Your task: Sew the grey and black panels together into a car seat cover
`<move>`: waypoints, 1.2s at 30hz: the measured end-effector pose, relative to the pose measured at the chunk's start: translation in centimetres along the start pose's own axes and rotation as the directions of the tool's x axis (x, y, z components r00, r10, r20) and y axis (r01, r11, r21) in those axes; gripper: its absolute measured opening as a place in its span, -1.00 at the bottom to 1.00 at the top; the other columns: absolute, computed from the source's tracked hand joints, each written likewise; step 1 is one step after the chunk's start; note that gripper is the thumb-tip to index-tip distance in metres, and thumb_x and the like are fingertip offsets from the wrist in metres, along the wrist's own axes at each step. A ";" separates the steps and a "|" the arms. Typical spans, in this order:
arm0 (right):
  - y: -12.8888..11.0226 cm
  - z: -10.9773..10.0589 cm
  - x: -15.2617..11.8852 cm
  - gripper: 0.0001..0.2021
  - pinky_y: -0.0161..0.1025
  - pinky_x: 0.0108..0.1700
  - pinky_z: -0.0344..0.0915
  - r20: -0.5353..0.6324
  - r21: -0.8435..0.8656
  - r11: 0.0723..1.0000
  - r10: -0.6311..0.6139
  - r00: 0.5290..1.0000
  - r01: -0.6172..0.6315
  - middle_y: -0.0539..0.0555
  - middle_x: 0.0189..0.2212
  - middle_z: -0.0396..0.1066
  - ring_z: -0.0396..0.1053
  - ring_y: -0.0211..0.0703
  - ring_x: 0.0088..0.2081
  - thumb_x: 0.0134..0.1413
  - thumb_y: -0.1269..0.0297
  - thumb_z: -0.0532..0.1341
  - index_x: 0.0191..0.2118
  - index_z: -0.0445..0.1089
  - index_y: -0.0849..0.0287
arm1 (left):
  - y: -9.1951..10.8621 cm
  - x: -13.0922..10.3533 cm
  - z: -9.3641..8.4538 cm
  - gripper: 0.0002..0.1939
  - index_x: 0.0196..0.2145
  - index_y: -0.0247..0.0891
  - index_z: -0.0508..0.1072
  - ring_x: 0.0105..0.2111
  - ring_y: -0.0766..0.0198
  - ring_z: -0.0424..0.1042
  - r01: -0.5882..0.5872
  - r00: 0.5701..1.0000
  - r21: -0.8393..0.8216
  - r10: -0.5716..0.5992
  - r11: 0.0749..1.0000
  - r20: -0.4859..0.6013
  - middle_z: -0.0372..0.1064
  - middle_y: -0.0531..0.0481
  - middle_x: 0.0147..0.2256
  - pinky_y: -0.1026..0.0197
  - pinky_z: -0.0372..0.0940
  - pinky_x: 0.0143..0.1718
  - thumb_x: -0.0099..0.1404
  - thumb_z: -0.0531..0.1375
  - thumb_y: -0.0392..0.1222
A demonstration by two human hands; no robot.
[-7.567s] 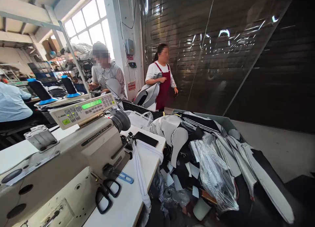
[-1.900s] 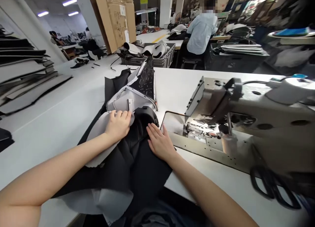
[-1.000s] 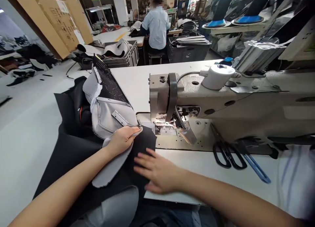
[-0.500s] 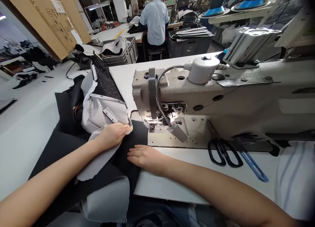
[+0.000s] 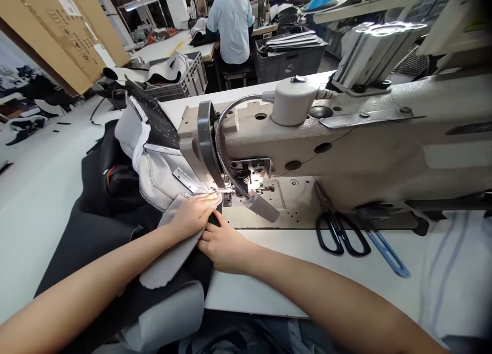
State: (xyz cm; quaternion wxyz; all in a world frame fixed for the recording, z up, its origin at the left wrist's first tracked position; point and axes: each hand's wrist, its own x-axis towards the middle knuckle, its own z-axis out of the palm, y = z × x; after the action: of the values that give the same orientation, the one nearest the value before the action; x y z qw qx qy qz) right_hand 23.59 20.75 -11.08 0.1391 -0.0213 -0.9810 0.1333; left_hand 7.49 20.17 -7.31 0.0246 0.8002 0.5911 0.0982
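A sewn cover of light grey and black fabric lies bunched at the left of the sewing machine. My left hand is closed on its grey flap, fingers together, with the fingertips close beside the presser foot. Just below, my right hand grips the black fabric at the flap's edge; its fingertips are partly hidden under the cloth. A grey-backed black sheet hangs over the table's front edge. The lit needle area is partly covered by the lamp.
Black-handled scissors and a blue-handled tool lie on the table right of my hands. Behind the machine stand a grey crate of fabric pieces and a dark bin. A person sits farther back, near a cardboard box.
My left hand has carried the grey flap rightward to the presser foot. My right hand has moved close under it, its fingers now curled at the fabric. The camera view has shifted slightly.
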 end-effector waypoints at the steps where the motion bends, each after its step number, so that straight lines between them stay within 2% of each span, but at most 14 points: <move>1: -0.1 0.0 -0.1 -0.82 0.22 0.21 -0.06 -0.032 -0.045 0.999 -0.002 0.999 0.001 0.14 -0.21 0.45 0.25 0.03 -0.04 0.08 0.41 0.12 -0.20 0.41 0.24 | -0.2 -0.2 0.4 -0.59 -0.04 -0.33 0.47 0.03 0.17 0.37 -0.079 0.997 0.023 0.078 0.997 0.027 0.42 -0.11 -0.01 0.09 0.26 0.12 0.36 -0.10 -0.23; 4: -0.5 0.1 -0.5 -0.76 -0.02 -0.13 0.29 -0.136 -0.197 0.976 0.061 0.989 -0.087 0.20 -0.27 0.43 0.32 -0.02 -0.20 0.20 0.49 -0.02 -0.22 0.40 0.29 | -1.0 -1.1 0.9 -0.59 0.00 -0.35 0.43 0.04 0.20 0.36 -0.222 0.974 0.088 0.215 0.971 0.076 0.39 -0.14 0.02 0.11 0.25 0.13 0.33 -0.10 -0.33; 6: -0.8 0.1 -1.0 -0.71 -0.10 -0.30 0.32 -0.176 -0.267 0.950 0.118 0.977 -0.163 0.28 -0.24 0.42 0.36 0.00 -0.23 0.23 0.51 -0.06 -0.14 0.40 0.37 | -1.3 -1.6 0.7 -0.59 0.00 -0.39 0.41 0.05 0.18 0.35 -0.277 0.959 0.117 0.268 0.954 0.092 0.38 -0.18 0.03 0.11 0.26 0.13 0.30 -0.09 -0.37; 8: -0.8 0.2 -1.4 -0.69 -0.07 -0.25 0.35 -0.193 -0.304 0.937 0.117 0.974 -0.173 0.37 -0.13 0.40 0.38 0.08 -0.14 0.22 0.51 -0.04 -0.03 0.36 0.44 | -1.3 -1.8 0.3 -0.58 0.01 -0.41 0.40 0.06 0.16 0.33 -0.300 0.951 0.119 0.288 0.947 0.110 0.37 -0.21 0.03 0.10 0.25 0.14 0.28 -0.09 -0.39; 11: -0.6 0.3 -1.8 -0.66 0.01 -0.02 0.31 -0.175 -0.329 0.938 0.058 0.983 -0.114 0.43 -0.03 0.34 0.34 0.14 -0.01 0.20 0.52 0.00 0.05 0.30 0.51 | -0.9 -1.4 0.1 -0.56 0.03 -0.33 0.39 0.08 0.20 0.33 -0.280 0.955 0.071 0.270 0.957 0.127 0.36 -0.14 0.05 0.11 0.25 0.14 0.27 -0.09 -0.40; 14: -0.2 -0.1 -2.0 -0.66 0.05 0.09 0.23 -0.160 -0.324 0.941 0.044 0.986 -0.095 0.42 -0.05 0.36 0.34 0.13 0.00 0.20 0.52 -0.02 0.03 0.31 0.51 | -0.5 -1.0 0.4 -0.57 0.02 -0.29 0.39 0.06 0.23 0.34 -0.269 0.958 0.055 0.262 0.961 0.116 0.38 -0.09 0.04 0.12 0.25 0.13 0.29 -0.10 -0.38; 16: 0.1 -0.5 -2.3 -0.67 0.01 0.12 0.21 -0.166 -0.251 0.963 0.055 0.985 -0.096 0.37 -0.08 0.38 0.33 0.09 -0.01 0.18 0.50 0.00 0.01 0.34 0.49 | -0.2 -1.0 0.7 -0.59 0.01 -0.32 0.39 0.05 0.21 0.35 -0.294 0.953 0.091 0.285 0.951 0.097 0.39 -0.12 0.02 0.13 0.26 0.12 0.29 -0.10 -0.38; 18: 0.7 -0.9 -2.6 -0.69 -0.09 0.10 0.24 -0.180 -0.121 0.984 0.110 0.978 -0.133 0.27 -0.13 0.41 0.33 0.00 -0.05 0.15 0.49 0.01 -0.05 0.38 0.39 | 0.0 -1.1 1.0 -0.60 0.00 -0.37 0.39 0.04 0.17 0.36 -0.318 0.948 0.138 0.310 0.938 0.079 0.39 -0.16 0.01 0.11 0.28 0.11 0.30 -0.10 -0.39; 20: 1.6 -1.0 -3.1 -0.70 -0.17 0.02 0.29 -0.194 -0.034 0.965 0.248 0.949 -0.259 0.19 -0.19 0.43 0.35 -0.08 -0.12 0.15 0.49 -0.01 -0.10 0.41 0.29 | 0.1 -1.3 1.1 -0.61 -0.01 -0.38 0.39 0.02 0.15 0.37 -0.306 0.952 0.174 0.301 0.936 0.057 0.39 -0.19 0.00 0.09 0.31 0.07 0.31 -0.11 -0.40; 23: 2.8 -0.6 -3.4 -0.63 -0.19 -0.09 0.32 -0.207 -0.067 0.873 0.461 0.863 -0.483 0.19 -0.23 0.43 0.35 -0.06 -0.17 0.16 0.51 -0.04 0.00 0.38 0.27 | 0.3 -1.5 1.1 -0.62 -0.03 -0.34 0.39 -0.02 0.15 0.39 -0.281 0.959 0.179 0.280 0.943 0.036 0.40 -0.19 -0.03 0.09 0.35 0.03 0.32 -0.11 -0.41; 25: 3.3 -0.1 -3.3 -0.59 -0.21 -0.17 0.33 -0.204 -0.080 0.834 0.522 0.828 -0.545 0.21 -0.23 0.41 0.35 -0.02 -0.17 0.17 0.47 -0.02 0.11 0.31 0.28 | 0.4 -1.6 1.0 -0.62 -0.04 -0.33 0.39 -0.03 0.15 0.40 -0.279 0.960 0.164 0.277 0.946 0.034 0.38 -0.20 -0.03 0.10 0.36 0.00 0.31 -0.11 -0.41; 29: 3.5 0.4 -2.7 -0.59 -0.24 -0.23 0.34 -0.194 -0.034 0.817 0.559 0.806 -0.575 0.17 -0.25 0.40 0.36 -0.05 -0.22 0.20 0.39 0.01 0.15 0.27 0.21 | 0.5 -1.5 1.0 -0.62 -0.03 -0.35 0.39 -0.01 0.11 0.39 -0.238 0.971 0.174 0.236 0.956 0.030 0.24 -0.27 0.12 0.13 0.40 -0.07 0.31 -0.10 -0.41; 33: 3.6 0.1 -2.3 -0.61 -0.15 -0.05 0.29 -0.192 -0.033 0.838 0.530 0.826 -0.545 0.17 -0.29 0.41 0.35 -0.02 -0.19 0.18 0.41 0.02 0.12 0.31 0.20 | 0.4 -1.5 1.3 -0.63 -0.05 -0.36 0.40 -0.01 0.14 0.39 -0.272 0.962 0.211 0.274 0.939 0.022 0.37 -0.23 0.01 0.14 0.37 0.00 0.31 -0.09 -0.43; 36: 3.7 0.0 -2.4 -0.62 -0.10 -0.01 0.27 -0.199 -0.019 0.852 0.509 0.837 -0.523 0.18 -0.29 0.42 0.36 -0.01 -0.17 0.20 0.40 0.01 0.11 0.31 0.24 | 0.6 -1.5 1.5 -0.65 -0.07 -0.39 0.40 -0.03 0.12 0.41 -0.297 0.953 0.262 0.302 0.918 0.019 0.41 -0.22 -0.04 0.11 0.36 0.01 0.30 -0.07 -0.44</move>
State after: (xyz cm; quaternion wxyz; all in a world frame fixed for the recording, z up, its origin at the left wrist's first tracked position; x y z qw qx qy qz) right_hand 25.91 24.12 -12.67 0.1883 -0.3023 -0.9257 0.1275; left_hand 7.88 18.70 -8.88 -0.1032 0.8763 0.4697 0.0306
